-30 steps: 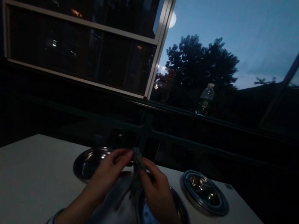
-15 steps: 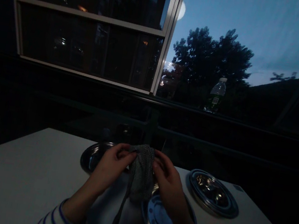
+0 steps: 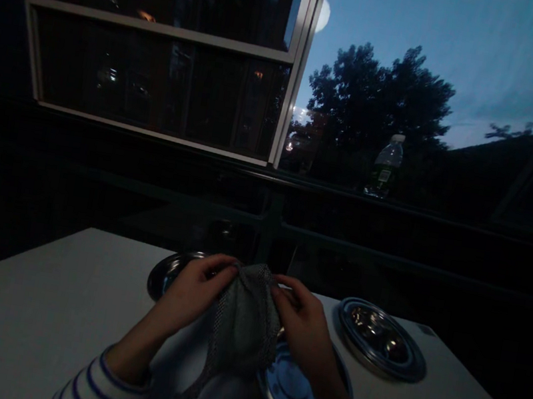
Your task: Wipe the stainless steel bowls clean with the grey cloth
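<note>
Mesh cloth (image 3: 244,321) is held up between your two hands, just above the desk (image 3: 26,310), hanging over the near steel plate (image 3: 291,392). It looks light, limp and open-weave, so it likely sags and bunches; not fragile or slippery. The top edge is the best hold, with a loose tail dangling low left.

Your left hand (image 3: 191,292) pinches the upper left edge and your right hand (image 3: 305,323) the upper right. Both are closed on the cloth, palms facing in, wrists low, striped sleeves at the frame bottom.

Two more plates: one behind the left hand (image 3: 166,275), one well right (image 3: 380,339). Bottle (image 3: 384,165) on the far ledge.
</note>
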`<state>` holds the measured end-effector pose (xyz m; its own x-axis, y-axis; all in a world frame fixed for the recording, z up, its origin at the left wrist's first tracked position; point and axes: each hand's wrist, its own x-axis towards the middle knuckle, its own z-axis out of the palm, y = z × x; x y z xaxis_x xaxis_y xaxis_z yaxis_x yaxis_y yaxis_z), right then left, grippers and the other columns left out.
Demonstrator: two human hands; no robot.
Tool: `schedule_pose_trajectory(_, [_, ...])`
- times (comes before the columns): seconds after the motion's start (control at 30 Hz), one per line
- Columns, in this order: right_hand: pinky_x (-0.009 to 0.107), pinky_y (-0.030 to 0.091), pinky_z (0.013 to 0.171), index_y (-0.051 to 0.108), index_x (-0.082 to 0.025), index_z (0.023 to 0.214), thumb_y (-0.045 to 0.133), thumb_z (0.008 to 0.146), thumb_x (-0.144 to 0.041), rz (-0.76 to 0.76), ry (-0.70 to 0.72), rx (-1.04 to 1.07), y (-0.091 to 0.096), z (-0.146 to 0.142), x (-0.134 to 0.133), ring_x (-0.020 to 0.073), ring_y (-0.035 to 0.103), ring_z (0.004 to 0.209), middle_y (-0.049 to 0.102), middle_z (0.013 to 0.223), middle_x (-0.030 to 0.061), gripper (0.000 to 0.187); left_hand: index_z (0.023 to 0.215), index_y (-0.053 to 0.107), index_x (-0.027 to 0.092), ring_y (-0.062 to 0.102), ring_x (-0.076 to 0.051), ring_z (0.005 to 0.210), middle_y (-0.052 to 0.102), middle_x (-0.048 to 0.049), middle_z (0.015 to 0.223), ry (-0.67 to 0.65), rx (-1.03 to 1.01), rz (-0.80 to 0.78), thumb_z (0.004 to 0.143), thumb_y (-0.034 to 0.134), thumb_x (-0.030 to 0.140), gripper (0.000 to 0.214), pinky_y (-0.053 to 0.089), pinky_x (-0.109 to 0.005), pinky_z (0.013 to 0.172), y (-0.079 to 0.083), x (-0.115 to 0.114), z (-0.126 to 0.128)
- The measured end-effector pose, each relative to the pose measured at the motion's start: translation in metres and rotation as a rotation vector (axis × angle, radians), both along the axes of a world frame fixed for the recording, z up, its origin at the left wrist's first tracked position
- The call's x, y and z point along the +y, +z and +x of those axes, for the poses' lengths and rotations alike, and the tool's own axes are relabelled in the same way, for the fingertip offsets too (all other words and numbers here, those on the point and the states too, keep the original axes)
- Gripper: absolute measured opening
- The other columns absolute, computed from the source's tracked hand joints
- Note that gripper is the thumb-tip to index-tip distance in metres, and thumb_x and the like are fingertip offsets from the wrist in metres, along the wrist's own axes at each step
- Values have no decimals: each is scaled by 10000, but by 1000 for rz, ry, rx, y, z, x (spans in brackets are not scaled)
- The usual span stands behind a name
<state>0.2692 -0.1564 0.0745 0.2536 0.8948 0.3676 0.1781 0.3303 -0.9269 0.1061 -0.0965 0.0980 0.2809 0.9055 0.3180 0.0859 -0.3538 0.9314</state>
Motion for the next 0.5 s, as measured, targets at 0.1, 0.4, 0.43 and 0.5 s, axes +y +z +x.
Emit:
schedule_pose_trajectory(0.1, [280, 495, 643, 658, -169, 939, 556, 786, -376, -2, -64, -10, 1, 3, 0, 191, 634, 748, 686, 809, 55, 277, 990, 676, 173, 629, -206, 779, 705, -67, 852, 10, 18, -9, 732, 577, 363, 335, 464, -277, 670, 0, 4, -4])
schedule_pose_trajectory(0.4, [277, 497, 650, 650, -188, 906, 505, 817, -352, 57, -157, -150, 1, -2, -2, 205, 631, 824, 679, 885, 67, 236, 1031, 672, 214, 630, -223, 880, 694, -66, 994, -212, 139, 6, 700, 588, 239, 342, 470, -316, 781, 3, -4, -16])
schedule_pose_trajectory(0.43, [270, 497, 637, 645, -190, 919, 495, 824, -354, 56, -149, -151, 1, -4, -3, 204, 632, 824, 679, 890, 67, 242, 1072, 651, 222, 625, -233, 898, 685, -71, 1024, -189, 144, 19, 686, 618, 271, 391, 470, -326, 786, 1, -5, -15])
schedule_pose_trajectory(0.5, [259, 495, 626, 638, -191, 933, 487, 830, -354, 46, -110, -153, 2, -10, -5, 198, 636, 816, 679, 891, 65, 245, 1135, 609, 234, 604, -257, 953, 664, -77, 1074, -106, 179, 74, 626, 688, 334, 525, 458, -345, 817, -3, -7, -12])
